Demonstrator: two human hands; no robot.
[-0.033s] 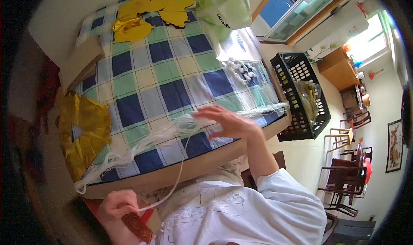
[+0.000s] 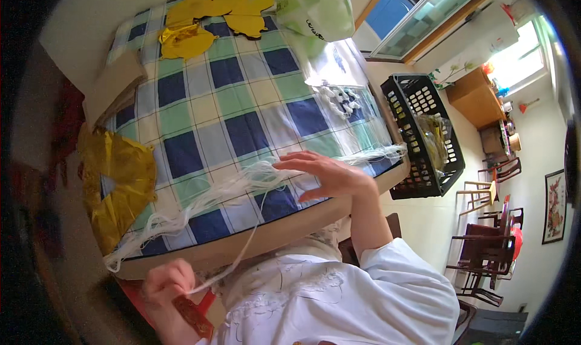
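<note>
- The right hand (image 2: 327, 175) lies flat and open, fingers spread, pressing on the bundle of white strings (image 2: 242, 184) near the front edge of the table; it pins the strands and grips nothing
- The left hand (image 2: 166, 281) is below the table edge, closed in a pinch on a single white strand (image 2: 242, 257) that runs up to the bundle; a red handled tool (image 2: 193, 315) sits just under this hand, and I cannot tell whether the hand holds it
- The strings stretch across the checked tablecloth (image 2: 242, 103) from the left front corner to the right edge, loose and tangled in places
- They look light, limp and thin, likely to snarl or slide; judging by that, a strand is best taken by its free end in a fingertip pinch while the rest is held down
- A crumpled gold foil balloon (image 2: 115, 175) lies at the left edge, just beside the string ends
- Yellow foil shapes (image 2: 212, 12) and a pale green plastic bag (image 2: 318, 9) sit at the far side
- A black plastic crate (image 2: 423, 139) stands right of the table
</note>
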